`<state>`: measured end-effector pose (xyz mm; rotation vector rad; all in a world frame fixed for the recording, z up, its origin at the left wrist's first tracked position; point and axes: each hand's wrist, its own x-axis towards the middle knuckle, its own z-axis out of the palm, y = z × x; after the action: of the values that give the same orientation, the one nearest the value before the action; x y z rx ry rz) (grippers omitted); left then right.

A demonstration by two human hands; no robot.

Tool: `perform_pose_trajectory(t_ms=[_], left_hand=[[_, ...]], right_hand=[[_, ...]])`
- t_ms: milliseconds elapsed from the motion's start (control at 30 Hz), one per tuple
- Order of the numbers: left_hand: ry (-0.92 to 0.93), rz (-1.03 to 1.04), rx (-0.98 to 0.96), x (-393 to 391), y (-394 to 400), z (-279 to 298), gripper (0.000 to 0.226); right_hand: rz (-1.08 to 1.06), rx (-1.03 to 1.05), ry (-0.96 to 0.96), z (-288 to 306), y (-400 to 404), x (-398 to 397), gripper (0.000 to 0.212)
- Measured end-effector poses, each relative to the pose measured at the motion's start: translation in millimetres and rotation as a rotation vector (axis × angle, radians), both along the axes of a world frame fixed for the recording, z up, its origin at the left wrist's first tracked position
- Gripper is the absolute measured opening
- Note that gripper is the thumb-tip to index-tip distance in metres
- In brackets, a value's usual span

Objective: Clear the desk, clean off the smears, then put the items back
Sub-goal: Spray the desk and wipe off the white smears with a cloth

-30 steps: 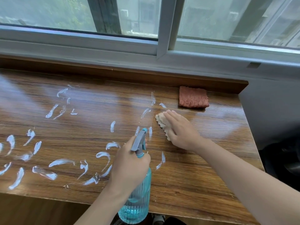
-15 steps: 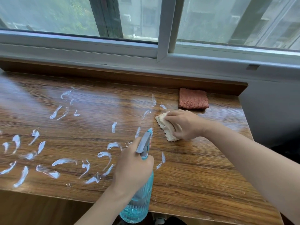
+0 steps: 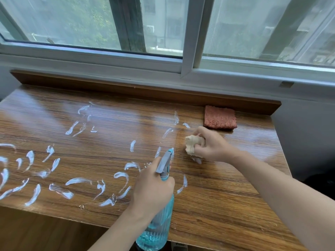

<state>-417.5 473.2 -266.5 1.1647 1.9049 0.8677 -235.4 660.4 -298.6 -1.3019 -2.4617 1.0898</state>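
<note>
Our right hand [image 3: 212,145], flat on the cloth [image 3: 193,144] a second ago, now bunches it. Our left hand [image 3: 152,189] grips the spray bottle [image 3: 155,227]. Most smears [image 3: 78,181] remain left of both hands; wiping has barely begun.

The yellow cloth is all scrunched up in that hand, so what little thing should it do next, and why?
Probably press the cloth down and wipe leftward. The right hand grips it bunched beside white smears still on the desk. The left hand holds the spray bottle with its nozzle aimed that way, so that patch looks next.
</note>
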Motion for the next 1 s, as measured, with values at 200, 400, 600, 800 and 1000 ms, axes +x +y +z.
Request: perform_pose_trajectory(t_ms=[200,400,600,800,1000], left_hand=[[-0.035,-0.005,-0.009,-2.1,0.0,-0.6,0.025],[-0.020,-0.006,-0.002,-1.3,-1.2,-0.8,0.027],[-0.045,-0.014,-0.002,-1.5,-0.9,0.0,0.027],[-0.033,-0.007,-0.015,0.2,-1.3,4.8,0.030],[-0.061,0.019,-0.051,0.6,-1.6,8.6,0.033]], right_hand=[[-0.102,0.289,-0.168,-11.7,16.6,1.1,0.035],[0.101,0.529,-0.216,-20.6,7.1,-0.2,0.020],[0.072,0.569,-0.250,-35.4,2.8,1.8,0.044],[0.069,0.603,-0.289,-39.1,16.9,-10.7,0.025],[-0.075,0.601,-0.119,-21.6,83.8,-46.8,0.016]])
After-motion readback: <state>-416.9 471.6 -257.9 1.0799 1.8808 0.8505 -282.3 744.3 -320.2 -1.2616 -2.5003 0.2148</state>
